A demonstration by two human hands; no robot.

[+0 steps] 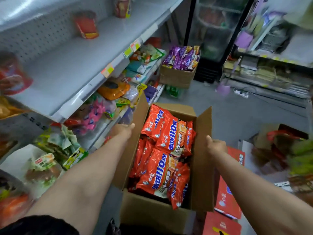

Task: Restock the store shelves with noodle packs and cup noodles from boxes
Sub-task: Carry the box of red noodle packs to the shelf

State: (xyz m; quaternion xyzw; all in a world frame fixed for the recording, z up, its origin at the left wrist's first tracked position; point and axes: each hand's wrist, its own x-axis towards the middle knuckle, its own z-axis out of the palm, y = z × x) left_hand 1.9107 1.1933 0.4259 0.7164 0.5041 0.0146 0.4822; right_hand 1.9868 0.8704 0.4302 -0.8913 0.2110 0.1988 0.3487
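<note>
We grip the box [162,212] flaps with both hands [124,130] [216,146]; noodle packs [166,150] lie between, long axis toward twelve o'clock, equally near.

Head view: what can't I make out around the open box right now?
- Left hand: fingers hidden behind the box flap.
- Right hand: fingers hidden behind the right flap.
- Box depth: orange packs cover the lower layers.
- Shelf cups: too blurred to read.
- Far purple packs: print too small.

Noodle packs [166,138] in box [152,216], shelves [71,77] left
</note>
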